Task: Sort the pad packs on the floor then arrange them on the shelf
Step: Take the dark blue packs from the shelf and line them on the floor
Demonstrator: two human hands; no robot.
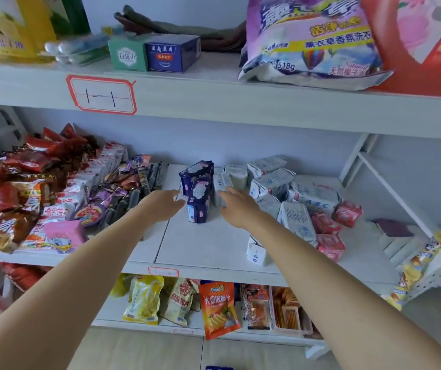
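Now the arranging step is in hand: both hands reach onto the middle shelf (214, 247), among the pad packs already standing there. The left hand (162, 206) lies with fingers straight and loosely spread, holding nothing, its tips just beside the blue packs (198, 193). The right hand (236, 206) is likewise extended and spread, its fingers touching or almost touching a white pack (220, 184) beside the blue ones; I cannot tell whether it presses.

The blue packs stand upright near the shelf's middle, two or three in a rough row running front to back, the front one showing a barcode end. To their right sit the white packs (312, 197), some upright, several tipped and jumbled, and further right small pink packs (347, 213) huddle together. Snack bags (27, 188) crowd the shelf's left side.

Next, I judge, the hands should square the blue and white packs into tidy rows, each colour kept apart. A blue edge (219, 367) at the bottom of the view may be another pack on the floor.
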